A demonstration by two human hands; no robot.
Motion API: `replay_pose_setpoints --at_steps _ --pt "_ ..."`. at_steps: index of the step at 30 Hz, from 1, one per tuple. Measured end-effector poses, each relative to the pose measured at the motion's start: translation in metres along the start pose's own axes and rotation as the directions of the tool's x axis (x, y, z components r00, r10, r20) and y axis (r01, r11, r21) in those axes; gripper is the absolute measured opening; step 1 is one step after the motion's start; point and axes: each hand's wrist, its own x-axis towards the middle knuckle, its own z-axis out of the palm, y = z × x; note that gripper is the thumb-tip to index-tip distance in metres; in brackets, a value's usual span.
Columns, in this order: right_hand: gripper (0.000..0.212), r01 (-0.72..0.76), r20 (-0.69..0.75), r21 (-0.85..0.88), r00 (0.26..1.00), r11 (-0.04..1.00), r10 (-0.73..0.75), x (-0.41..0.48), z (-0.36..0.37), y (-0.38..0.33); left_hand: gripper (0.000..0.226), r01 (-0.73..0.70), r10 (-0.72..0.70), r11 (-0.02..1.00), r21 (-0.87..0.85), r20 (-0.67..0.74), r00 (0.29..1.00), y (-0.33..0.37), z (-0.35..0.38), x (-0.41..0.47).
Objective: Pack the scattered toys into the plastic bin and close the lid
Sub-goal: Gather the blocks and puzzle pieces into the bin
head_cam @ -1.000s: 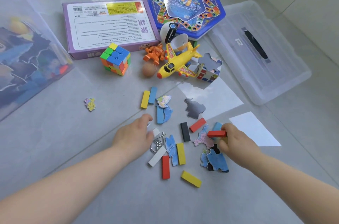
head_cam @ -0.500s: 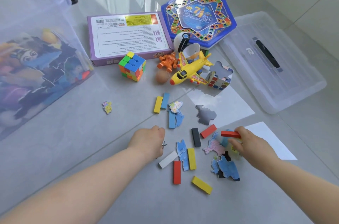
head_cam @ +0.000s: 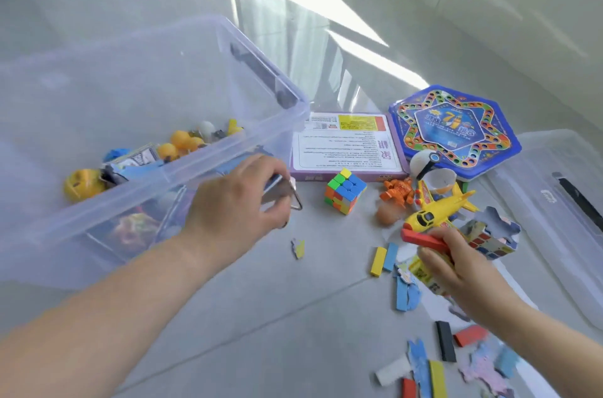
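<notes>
The clear plastic bin (head_cam: 208,166) stands at the left, holding yellow balls and other toys. My left hand (head_cam: 235,202) is raised beside its near right corner, shut on a metal wire puzzle (head_cam: 282,192). My right hand (head_cam: 447,254) hovers over the scattered toys, shut on a red block (head_cam: 421,238) and some puzzle pieces. The clear lid (head_cam: 554,202) lies flat at the far right. On the floor lie a colour cube (head_cam: 344,190), a yellow toy plane (head_cam: 437,213), an orange figure (head_cam: 398,191) and several coloured blocks (head_cam: 378,261).
A purple box (head_cam: 346,149) and a blue hexagonal game box (head_cam: 453,130) lie behind the toys. Puzzle pieces and blocks (head_cam: 437,365) are strewn at the lower right. One small puzzle piece (head_cam: 298,248) lies alone mid-floor. Grey tiled floor all round.
Both hands lifted off the floor; the left took the wire puzzle toward the bin, the right rose with the red block. The view swung left, bringing the bin's open top into sight.
</notes>
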Motion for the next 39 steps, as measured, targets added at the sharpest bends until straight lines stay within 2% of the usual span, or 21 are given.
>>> replay_pose_setpoints --at_steps 2,4,6,8,10,12,13,15,17,19,21,24,28,30,32,34,35,37,39 --pt "0.01 0.121 -0.065 0.028 0.991 0.992 -0.119 0.025 -0.001 -0.043 0.024 0.047 -0.03 0.995 0.09 -0.181 0.983 -0.013 -0.033 0.014" --pt "0.012 0.234 -0.157 0.095 0.963 0.968 -0.218 0.049 0.0 -0.091 0.031 0.129 -0.075 0.978 0.165 -0.299 0.951 -0.028 -0.059 0.02" --pt "0.012 0.355 -0.281 0.217 0.915 0.909 -0.29 0.067 0.002 -0.141 0.032 0.218 -0.129 0.951 0.22 -0.359 0.924 -0.043 -0.08 0.02" --pt "0.014 0.464 -0.377 0.298 0.86 0.834 -0.343 0.08 0.008 -0.187 0.025 0.367 -0.258 0.898 0.244 -0.383 0.887 -0.061 -0.091 0.017" --pt "0.017 0.503 -0.381 0.318 0.844 0.804 -0.378 0.094 0.02 -0.222 0.022 0.544 -0.447 0.798 0.259 -0.352 0.822 -0.081 -0.09 0.014" --pt "0.013 0.475 -0.301 0.322 0.871 0.819 -0.387 0.108 0.035 -0.242 0.026 0.632 -0.567 0.724 0.276 -0.283 0.773 -0.092 -0.086 0.009" --pt "0.016 0.45 -0.239 0.271 0.888 0.851 -0.393 0.113 0.041 -0.246 0.029 0.646 -0.595 0.711 0.279 -0.25 0.764 -0.095 -0.085 0.009" --pt "0.026 0.419 -0.11 0.025 0.904 0.908 -0.414 0.12 0.051 -0.247 0.035 0.628 -0.609 0.713 0.312 -0.168 0.775 -0.101 -0.082 0.01" --pt "0.03 0.409 -0.05 -0.185 0.904 0.893 -0.424 0.124 0.056 -0.243 0.038 0.596 -0.622 0.724 0.346 -0.045 0.782 -0.106 -0.08 0.012" --pt "0.032 0.399 -0.015 -0.277 0.908 0.874 -0.42 0.126 0.057 -0.241 0.036 0.577 -0.639 0.73 0.366 0.068 0.766 -0.11 -0.077 0.015" --pt "0.036 0.383 -0.004 -0.324 0.914 0.865 -0.406 0.127 0.06 -0.242 0.034 0.579 -0.644 0.742 0.336 0.12 0.756 -0.113 -0.076 0.014" --pt "0.035 0.378 -0.043 -0.303 0.911 0.875 -0.409 0.125 0.063 -0.241 0.031 0.554 -0.591 0.793 0.253 0.104 0.8 -0.11 -0.077 0.015" --pt "0.035 0.491 -0.033 -0.184 0.863 0.851 -0.505 0.113 0.054 -0.223 0.028 0.451 -0.456 0.863 0.229 -0.033 0.889 -0.1 -0.076 0.01" --pt "0.038 0.533 -0.055 -0.119 0.839 0.838 -0.541 0.1 0.042 -0.204 0.032 0.234 -0.207 0.95 0.207 -0.141 0.968 -0.093 -0.072 0.006" --pt "0.04 0.509 -0.077 -0.07 0.855 0.858 -0.513 0.085 0.029 -0.177 0.031 -0.001 0.017 0.991 0.13 -0.119 0.993 -0.074 -0.066 0.002" --pt "0.038 0.388 -0.036 -0.063 0.92 0.919 -0.391 0.069 0.017 -0.137 0.027 -0.158 0.159 0.987 0.02 -0.061 0.985 -0.054 -0.047 -0.007" --pt "0.038 0.318 0.026 -0.125 0.948 0.94 -0.317 0.061 0.014 -0.11 0.026 -0.204 0.205 0.978 -0.053 0.005 0.979 -0.044 -0.036 -0.012" --pt "0.043 0.187 0.187 -0.334 0.974 0.924 -0.129 0.04 0.014 -0.05 0.025 -0.247 0.275 0.954 -0.171 0.171 0.946 -0.028 -0.014 -0.027" --pt "0.054 0.028 0.256 -0.493 0.96 0.869 0.114 0.01 0.022 0.007 0.026 -0.299 0.341 0.939 -0.171 0.334 0.879 -0.021 0.013 -0.047"
